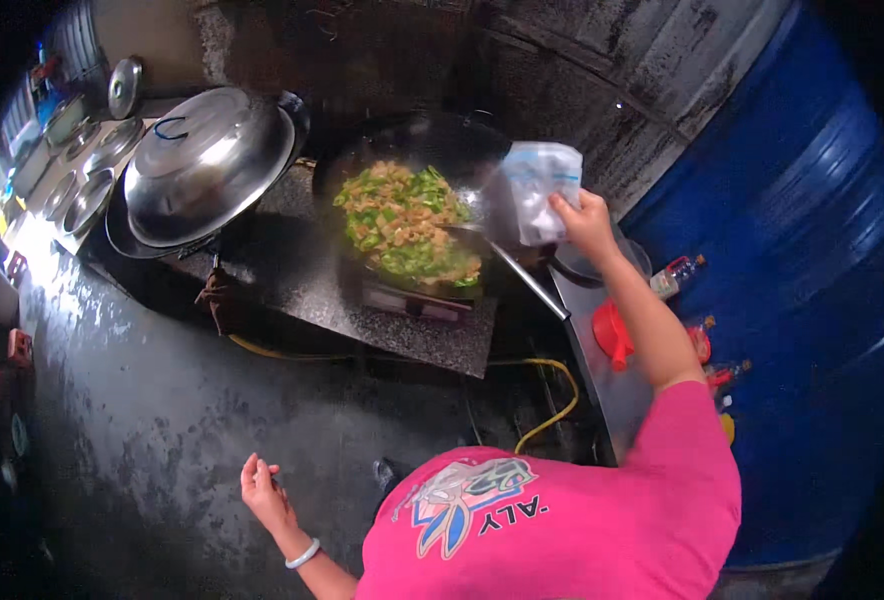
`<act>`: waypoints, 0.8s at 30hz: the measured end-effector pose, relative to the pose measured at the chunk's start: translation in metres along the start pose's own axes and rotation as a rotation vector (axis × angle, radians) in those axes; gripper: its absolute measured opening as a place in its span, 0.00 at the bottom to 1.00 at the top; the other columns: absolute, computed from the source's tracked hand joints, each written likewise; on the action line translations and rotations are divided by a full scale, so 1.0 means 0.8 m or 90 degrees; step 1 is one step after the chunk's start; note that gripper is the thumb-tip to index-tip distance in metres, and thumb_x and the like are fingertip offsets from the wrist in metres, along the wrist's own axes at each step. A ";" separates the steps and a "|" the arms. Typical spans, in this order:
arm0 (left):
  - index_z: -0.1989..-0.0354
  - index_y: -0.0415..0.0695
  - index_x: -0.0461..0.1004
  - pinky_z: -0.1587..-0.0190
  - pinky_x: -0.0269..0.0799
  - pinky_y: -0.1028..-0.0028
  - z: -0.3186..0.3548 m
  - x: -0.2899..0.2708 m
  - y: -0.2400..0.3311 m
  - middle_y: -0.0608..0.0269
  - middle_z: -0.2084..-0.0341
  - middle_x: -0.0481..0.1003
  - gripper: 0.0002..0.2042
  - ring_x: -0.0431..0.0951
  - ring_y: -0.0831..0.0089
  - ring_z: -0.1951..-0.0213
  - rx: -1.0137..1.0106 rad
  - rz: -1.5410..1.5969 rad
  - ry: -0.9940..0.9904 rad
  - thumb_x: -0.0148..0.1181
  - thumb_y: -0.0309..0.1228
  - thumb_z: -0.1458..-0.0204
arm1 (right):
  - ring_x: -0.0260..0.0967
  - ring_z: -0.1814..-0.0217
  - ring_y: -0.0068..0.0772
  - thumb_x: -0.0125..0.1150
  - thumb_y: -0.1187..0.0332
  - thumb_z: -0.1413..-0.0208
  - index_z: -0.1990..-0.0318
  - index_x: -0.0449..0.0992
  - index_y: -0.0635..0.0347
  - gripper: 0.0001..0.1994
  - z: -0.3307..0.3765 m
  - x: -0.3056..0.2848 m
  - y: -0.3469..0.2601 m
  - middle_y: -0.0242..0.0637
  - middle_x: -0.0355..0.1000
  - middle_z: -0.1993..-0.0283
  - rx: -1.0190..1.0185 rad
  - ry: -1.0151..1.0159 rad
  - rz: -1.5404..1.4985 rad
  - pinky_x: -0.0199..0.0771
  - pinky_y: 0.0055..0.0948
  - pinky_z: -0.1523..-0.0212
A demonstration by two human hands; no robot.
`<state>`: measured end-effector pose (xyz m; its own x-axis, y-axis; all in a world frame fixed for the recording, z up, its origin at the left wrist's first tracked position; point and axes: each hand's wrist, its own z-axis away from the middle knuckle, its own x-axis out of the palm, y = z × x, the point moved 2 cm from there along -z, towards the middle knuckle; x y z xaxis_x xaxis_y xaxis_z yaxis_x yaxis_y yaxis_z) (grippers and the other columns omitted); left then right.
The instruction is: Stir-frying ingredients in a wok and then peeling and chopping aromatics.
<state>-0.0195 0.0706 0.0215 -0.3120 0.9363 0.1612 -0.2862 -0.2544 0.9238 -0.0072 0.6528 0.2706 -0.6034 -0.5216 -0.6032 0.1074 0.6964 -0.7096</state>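
Head view: pinching bag [537,185] in right hand [586,224] beside wok [412,136], upper centre of frame, with left hand [266,492] half-open and seemingly empty, lower left. Shows food [402,222] already cut and mixed in wok, apparently not yet dished out.

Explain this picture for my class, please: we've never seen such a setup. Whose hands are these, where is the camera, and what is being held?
There is no robot here, only a person working bare-handed. The camera sits on the person's head, looking down; its fisheye lens bends straight edges near the rim. Picture left is the person's left.

The right hand grips a plastic bag by the right side of a wok. In the wok are green and light-brown pieces of food and a long-handled utensil. Along the speckled worktop, to its left, a domed metal lid sits over another pan. The left hand is away from the wok and seems empty.
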 end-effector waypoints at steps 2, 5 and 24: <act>0.53 0.41 0.70 0.88 0.48 0.85 0.002 0.015 -0.002 0.67 0.79 0.73 0.12 0.56 0.88 0.89 -0.009 -0.009 -0.036 0.55 0.32 0.44 | 0.72 0.69 0.22 0.62 0.68 0.48 0.61 0.77 0.64 0.10 0.007 0.004 -0.001 0.35 0.77 0.67 0.030 0.116 -0.185 0.70 0.23 0.71; 0.54 0.41 0.71 0.88 0.48 0.85 0.015 0.076 0.008 0.68 0.79 0.73 0.12 0.57 0.88 0.89 -0.017 -0.027 -0.104 0.55 0.31 0.45 | 0.72 0.70 0.25 0.61 0.67 0.46 0.61 0.76 0.61 0.09 0.021 0.019 0.004 0.33 0.75 0.67 0.069 0.261 -0.438 0.71 0.24 0.73; 0.61 0.40 0.72 0.80 0.52 0.81 0.069 0.335 -0.098 0.69 0.82 0.70 0.10 0.60 0.84 0.82 -0.078 -0.278 -0.288 0.56 0.33 0.45 | 0.73 0.57 0.37 0.59 0.70 0.45 0.51 0.69 0.64 0.16 0.081 -0.215 0.417 0.42 0.72 0.55 0.298 0.501 -0.769 0.76 0.38 0.55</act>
<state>-0.0306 0.3551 0.0117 0.2619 0.9628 -0.0664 -0.4099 0.1733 0.8955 0.1835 0.9434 0.1140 -0.7500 -0.1535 0.6434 -0.6038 -0.2383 -0.7607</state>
